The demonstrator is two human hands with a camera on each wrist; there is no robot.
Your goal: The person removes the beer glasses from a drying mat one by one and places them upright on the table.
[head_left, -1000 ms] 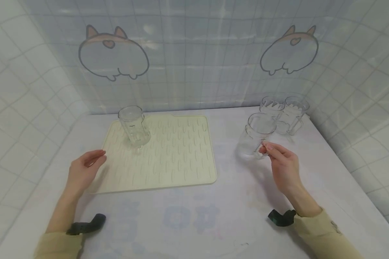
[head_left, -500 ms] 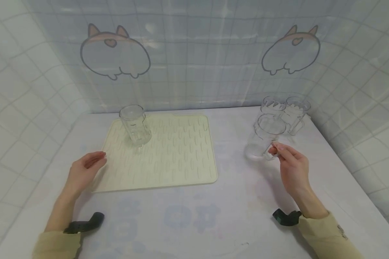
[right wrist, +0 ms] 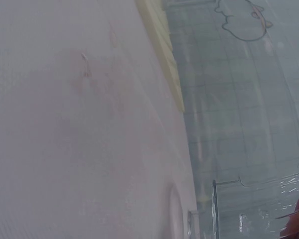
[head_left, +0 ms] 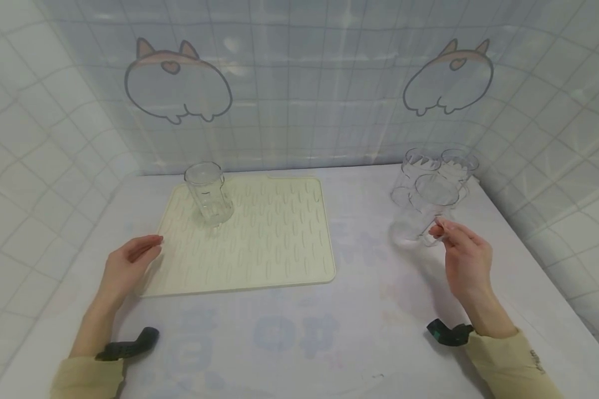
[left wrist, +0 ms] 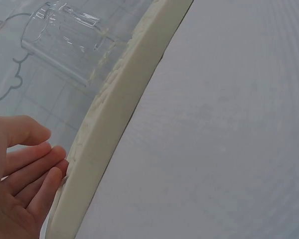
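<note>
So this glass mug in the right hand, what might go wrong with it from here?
The held mug overlaps the back-left mug and back-right mug in the head view, so it might knock one of them; the true gap is hard to judge.

The right grip pinches it only at the handle, so it could twist or slip.

A clear glass mug (head_left: 422,213), seemingly upright, is near two similar mugs (head_left: 408,178), its handle (head_left: 427,235) pinched by the right fingers (head_left: 451,229).
</note>
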